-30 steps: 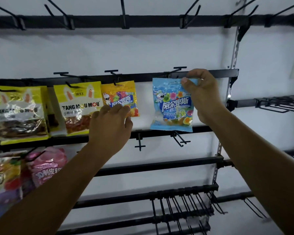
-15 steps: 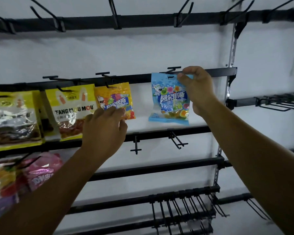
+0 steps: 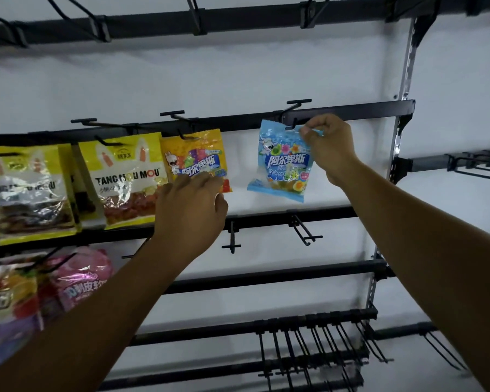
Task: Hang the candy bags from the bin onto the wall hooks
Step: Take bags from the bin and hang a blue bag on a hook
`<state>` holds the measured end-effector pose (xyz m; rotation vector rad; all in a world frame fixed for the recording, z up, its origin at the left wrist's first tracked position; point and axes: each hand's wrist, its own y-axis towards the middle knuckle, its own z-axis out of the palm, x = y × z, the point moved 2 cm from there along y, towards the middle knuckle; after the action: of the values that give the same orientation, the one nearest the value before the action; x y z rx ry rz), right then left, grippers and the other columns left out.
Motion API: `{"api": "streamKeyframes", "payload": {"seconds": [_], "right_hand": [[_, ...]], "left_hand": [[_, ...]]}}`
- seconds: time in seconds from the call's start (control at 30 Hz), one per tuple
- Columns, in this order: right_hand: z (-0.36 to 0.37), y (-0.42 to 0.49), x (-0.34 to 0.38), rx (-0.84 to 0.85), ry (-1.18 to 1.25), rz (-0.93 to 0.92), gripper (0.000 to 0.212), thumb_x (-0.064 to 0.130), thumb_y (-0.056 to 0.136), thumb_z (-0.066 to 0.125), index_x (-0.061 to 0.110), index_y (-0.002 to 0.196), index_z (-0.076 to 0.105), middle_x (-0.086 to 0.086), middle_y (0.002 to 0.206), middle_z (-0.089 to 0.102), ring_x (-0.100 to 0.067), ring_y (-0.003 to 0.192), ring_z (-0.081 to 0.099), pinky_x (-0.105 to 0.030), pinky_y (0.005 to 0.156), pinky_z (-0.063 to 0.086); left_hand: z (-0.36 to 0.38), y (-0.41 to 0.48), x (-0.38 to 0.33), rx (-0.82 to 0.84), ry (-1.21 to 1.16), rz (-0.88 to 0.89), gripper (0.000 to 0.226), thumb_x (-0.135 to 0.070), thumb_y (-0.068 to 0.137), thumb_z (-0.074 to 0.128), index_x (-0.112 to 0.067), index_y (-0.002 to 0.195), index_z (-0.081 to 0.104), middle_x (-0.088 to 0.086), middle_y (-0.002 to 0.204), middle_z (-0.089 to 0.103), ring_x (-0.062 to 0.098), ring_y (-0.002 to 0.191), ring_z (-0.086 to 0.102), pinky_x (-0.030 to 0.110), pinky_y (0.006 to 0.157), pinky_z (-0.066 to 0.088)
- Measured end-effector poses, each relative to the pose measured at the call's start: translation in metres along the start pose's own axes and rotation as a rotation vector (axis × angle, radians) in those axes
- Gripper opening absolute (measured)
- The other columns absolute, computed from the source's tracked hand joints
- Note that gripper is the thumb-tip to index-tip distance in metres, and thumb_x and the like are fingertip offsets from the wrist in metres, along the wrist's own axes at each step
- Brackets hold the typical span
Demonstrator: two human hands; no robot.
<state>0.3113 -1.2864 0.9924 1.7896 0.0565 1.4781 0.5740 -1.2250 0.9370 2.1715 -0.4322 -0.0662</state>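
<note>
Right hand (image 3: pixel 330 148) pinches the top header of the blue candy bag (image 3: pixel 280 165), which hangs tilted at the wall hook (image 3: pixel 292 126), while the left hand (image 3: pixel 190 210) rests relaxed fingers on the hung orange candy bag (image 3: pixel 195 154); judged light, soft and slippery, best held by the header.

Your right hand (image 3: pixel 331 148) pinches the top corner of a gummy bag (image 3: pixel 280 165), which slants down to that hand's left. The bag's top edge meets the peg hook (image 3: pixel 294 108) on the rail (image 3: pixel 365 111) above your knuckles. Your left hand (image 3: pixel 191 210) touches the lower edge of a second gummy bag (image 3: pixel 195 154), and a TANG MOU MOU bag (image 3: pixel 125 179) hangs just left of it.
</note>
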Motion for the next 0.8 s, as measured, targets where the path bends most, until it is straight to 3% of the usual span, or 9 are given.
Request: {"api": "streamKeyframes", "payload": {"seconds": [0.13,0.33,0.5,0.63,0.73,0.8], "right_hand": [[0.006,0.009,-0.003,-0.019,-0.072,-0.02,0.011,0.022,0.089,0.071,0.021,0.087,0.06,0.005,0.1,0.064,-0.005,0.082,0.06,-0.022,0.06,0.049],[0.007,0.017,0.0,0.001,-0.176,-0.088,0.022,0.019,0.089,0.071,0.028,0.076,0.056,0.01,0.087,0.061,-0.008,0.083,0.058,-0.02,0.064,0.046],[0.005,0.018,0.001,0.015,-0.241,-0.128,0.006,0.017,0.09,0.068,0.016,0.091,0.062,0.013,0.081,0.058,-0.003,0.073,0.055,-0.017,0.059,0.045],[0.001,0.01,0.004,0.009,-0.323,-0.192,0.01,0.018,0.091,0.064,0.018,0.101,0.063,0.004,0.106,0.064,-0.009,0.084,0.055,-0.017,0.065,0.042],[-0.002,-0.01,0.01,0.015,-0.421,-0.224,0.021,0.019,0.09,0.059,0.021,0.112,0.061,0.005,0.123,0.059,-0.013,0.094,0.056,-0.028,0.076,0.047],[-0.002,-0.027,0.017,0.034,-0.553,-0.258,0.028,0.021,0.093,0.055,0.022,0.12,0.058,0.006,0.13,0.056,-0.016,0.104,0.056,-0.03,0.079,0.044]], "left_hand": [[0.002,0.0,0.0,0.024,0.0,-0.008,0.029,-0.025,0.092,0.055,-0.017,0.117,0.066,0.004,0.119,0.068,0.033,0.102,0.061,0.045,0.085,0.049],[0.004,-0.003,0.003,0.054,-0.013,-0.021,0.028,-0.026,0.093,0.054,-0.018,0.117,0.066,0.002,0.12,0.067,0.032,0.101,0.062,0.045,0.085,0.05],[0.001,-0.006,0.004,0.066,-0.015,-0.027,0.028,-0.026,0.093,0.054,-0.017,0.117,0.067,0.002,0.118,0.069,0.031,0.1,0.063,0.044,0.085,0.051],[0.001,-0.01,0.007,0.058,-0.009,-0.022,0.027,-0.025,0.091,0.056,-0.016,0.113,0.068,0.003,0.113,0.07,0.033,0.096,0.063,0.044,0.081,0.052],[0.0,-0.013,0.005,0.061,-0.002,-0.023,0.029,-0.026,0.09,0.053,-0.016,0.111,0.069,0.003,0.108,0.07,0.033,0.094,0.063,0.045,0.08,0.053],[-0.001,-0.014,0.004,0.07,-0.001,-0.015,0.031,-0.028,0.089,0.049,-0.015,0.109,0.068,0.003,0.106,0.07,0.033,0.092,0.063,0.044,0.079,0.053]]}}
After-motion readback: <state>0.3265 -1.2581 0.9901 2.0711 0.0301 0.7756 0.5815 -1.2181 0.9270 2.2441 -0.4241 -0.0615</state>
